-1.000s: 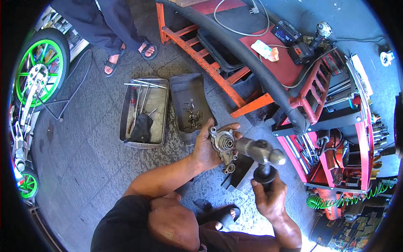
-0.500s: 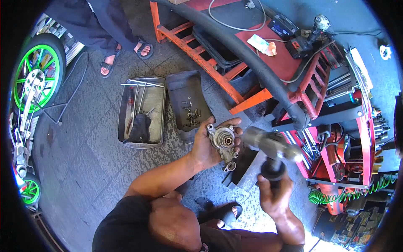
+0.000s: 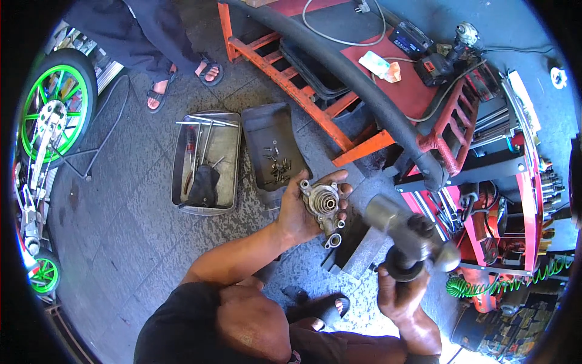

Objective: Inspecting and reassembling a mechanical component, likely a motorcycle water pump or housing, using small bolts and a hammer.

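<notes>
My left hand (image 3: 298, 212) is closed around a cast-metal pump housing (image 3: 322, 204), holding it in mid-air with its ringed round opening facing up. Fingers curl over the housing's far and right edges. To the right, my right hand (image 3: 402, 292) grips the black handle of a ball-peen hammer (image 3: 407, 238). The hammer's head is raised to the right of the housing and does not touch it. Behind the hammer and partly hidden by it, a grey metal block (image 3: 362, 250) lies on the floor.
Left of the housing lie a dark tray (image 3: 262, 130) with several bolts and a metal tray (image 3: 228, 187) of tools. An orange-framed bench (image 3: 364, 147) stands ahead, a red tool cart (image 3: 528, 209) at right. Another person's sandalled feet (image 3: 182, 85) and a green-rimmed wheel (image 3: 82, 112) are at far left.
The hammer in my right hand has moved to the right and slightly down, away from the pump housing, and its head has tilted. My left hand and the housing stay nearly in place.
</notes>
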Demonstrator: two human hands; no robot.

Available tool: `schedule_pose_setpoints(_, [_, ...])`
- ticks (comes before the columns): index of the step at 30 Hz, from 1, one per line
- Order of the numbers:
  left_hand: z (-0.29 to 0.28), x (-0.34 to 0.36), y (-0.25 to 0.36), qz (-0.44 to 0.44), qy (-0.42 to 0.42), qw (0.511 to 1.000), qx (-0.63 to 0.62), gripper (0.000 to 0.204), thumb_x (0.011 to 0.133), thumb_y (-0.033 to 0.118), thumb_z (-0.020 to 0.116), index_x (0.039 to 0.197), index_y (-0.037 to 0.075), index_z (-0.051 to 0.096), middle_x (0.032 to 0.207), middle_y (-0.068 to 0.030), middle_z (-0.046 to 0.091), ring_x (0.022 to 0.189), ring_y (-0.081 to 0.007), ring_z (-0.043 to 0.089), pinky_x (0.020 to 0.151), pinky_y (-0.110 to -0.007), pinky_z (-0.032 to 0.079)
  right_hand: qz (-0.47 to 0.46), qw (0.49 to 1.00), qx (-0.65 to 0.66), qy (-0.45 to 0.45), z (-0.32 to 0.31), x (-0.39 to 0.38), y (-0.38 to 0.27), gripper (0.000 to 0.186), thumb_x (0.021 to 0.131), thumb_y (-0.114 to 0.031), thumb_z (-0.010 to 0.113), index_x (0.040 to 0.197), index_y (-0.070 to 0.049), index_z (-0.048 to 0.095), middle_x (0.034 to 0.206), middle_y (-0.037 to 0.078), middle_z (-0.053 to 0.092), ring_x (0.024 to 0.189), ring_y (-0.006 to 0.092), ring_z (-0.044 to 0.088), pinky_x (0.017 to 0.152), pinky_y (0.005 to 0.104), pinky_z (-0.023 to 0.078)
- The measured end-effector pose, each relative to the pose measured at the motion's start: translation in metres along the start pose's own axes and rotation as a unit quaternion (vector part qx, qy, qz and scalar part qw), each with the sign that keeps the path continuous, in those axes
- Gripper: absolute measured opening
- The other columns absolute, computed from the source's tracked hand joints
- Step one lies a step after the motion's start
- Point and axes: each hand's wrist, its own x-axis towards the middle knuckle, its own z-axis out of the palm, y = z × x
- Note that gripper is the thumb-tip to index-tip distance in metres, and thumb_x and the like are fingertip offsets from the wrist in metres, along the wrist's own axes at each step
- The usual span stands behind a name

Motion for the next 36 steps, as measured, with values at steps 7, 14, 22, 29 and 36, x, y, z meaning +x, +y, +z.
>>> schedule_pose_setpoints(7, [0.002, -0.006, -0.009, 0.010, 0.085, 0.996, 0.037, 0.072, 0.096, 0.064, 0.035, 0.138, 0.011, 0.056, 0.128, -0.0131, 0.062, 0.109, -0.0278, 0.062, 0.090, -0.044, 0.051, 0.150, 0.987, -0.013, -0.056, 0.025, 0.012, 0.011, 0.032, 0.088, -0.008, 0.069, 0.111, 0.005, 0.052, 0.072, 0.022, 0.068, 0.063, 0.0352, 0.072, 0.054, 0.0416, 0.055])
schedule_pose_setpoints(14, [0.009, 0.003, -0.008, 0.021, 0.034, 0.999, 0.037, 0.086, 0.091, 0.073, 0.034, 0.148, 0.009, 0.042, 0.134, -0.0180, 0.057, 0.117, -0.0305, 0.059, 0.094, -0.047, 0.051, 0.089, 0.994, -0.056, -0.023, 0.019, -0.002, 0.018, 0.027, 0.084, -0.008, 0.070, 0.106, 0.004, 0.059, 0.077, 0.020, 0.068, 0.065, 0.0360, 0.070, 0.056, 0.0427, 0.054])
schedule_pose_setpoints(22, [0.000, 0.008, -0.002, 0.054, 0.082, 0.991, 0.092, 0.091, 0.090, 0.079, 0.030, 0.148, 0.010, 0.043, 0.140, -0.0186, 0.053, 0.118, -0.0309, 0.059, 0.092, -0.043, 0.051, 0.103, 0.994, -0.007, 0.046, 0.011, 0.010, -0.001, 0.019, 0.089, -0.009, 0.066, 0.102, 0.003, 0.058, 0.071, 0.012, 0.065, 0.066, 0.0180, 0.064, 0.059, 0.0341, 0.050])
schedule_pose_setpoints(29, [-0.003, 0.014, -0.007, 0.032, 0.111, 0.989, 0.089, 0.093, 0.089, 0.081, 0.030, 0.146, 0.009, 0.045, 0.142, -0.0197, 0.052, 0.119, -0.0332, 0.059, 0.103, -0.049, 0.044, 0.139, 0.986, -0.065, -0.062, 0.037, 0.010, 0.036, 0.034, 0.085, -0.008, 0.071, 0.110, 0.007, 0.053, 0.074, 0.026, 0.067, 0.062, 0.0399, 0.069, 0.053, 0.0468, 0.055])
schedule_pose_setpoints(36, [-0.006, 0.007, 0.000, 0.039, 0.071, 0.991, 0.104, 0.092, 0.092, 0.078, 0.026, 0.152, 0.008, 0.034, 0.147, -0.0213, 0.047, 0.126, -0.0341, 0.055, 0.104, -0.051, 0.044, 0.063, 0.997, 0.024, 0.037, 0.005, 0.015, -0.011, 0.015, 0.092, -0.012, 0.064, 0.090, 0.002, 0.061, 0.071, 0.007, 0.061, 0.061, 0.0137, 0.057, 0.057, 0.0318, 0.048])
